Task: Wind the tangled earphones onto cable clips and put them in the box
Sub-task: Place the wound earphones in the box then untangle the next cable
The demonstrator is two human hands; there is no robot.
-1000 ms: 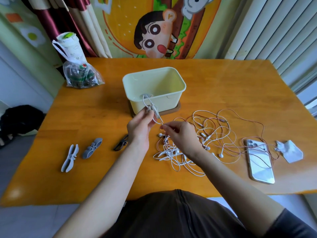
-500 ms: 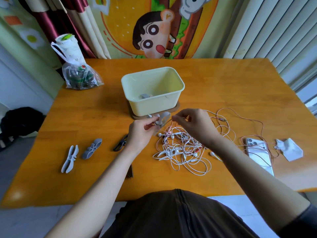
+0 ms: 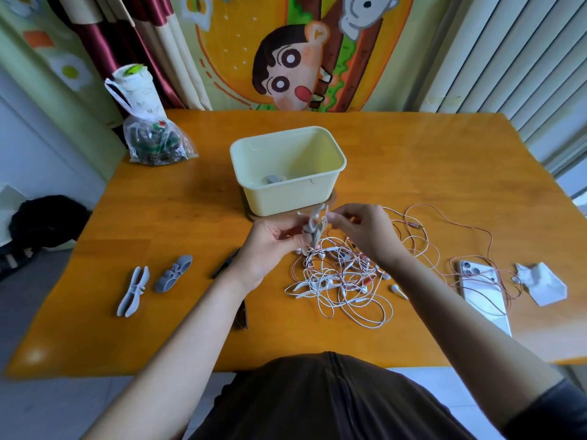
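Observation:
My left hand [image 3: 270, 246] grips a grey cable clip [image 3: 314, 225] upright, just in front of the pale yellow box [image 3: 317, 198]. My right hand [image 3: 365, 230] pinches a white earphone cable at the clip's top. Below both hands lies a tangle of white and pink earphones [image 3: 343, 281] on the wooden table [image 3: 444, 173]. Something grey [image 3: 273, 179] lies inside the box. Two spare grey clips [image 3: 133, 290] [image 3: 174, 273] lie at the table's left.
A phone [image 3: 482, 293] with pink cable across it and a crumpled white tissue [image 3: 543, 282] lie at the right. A black clip-like object [image 3: 226, 262] lies near my left wrist. A plastic bag with a cup [image 3: 152, 138] stands at the back left.
Both hands lowered from the box front, then rose slightly. The clip stands more upright in my left hand, and my right hand has moved to its top with the cable.

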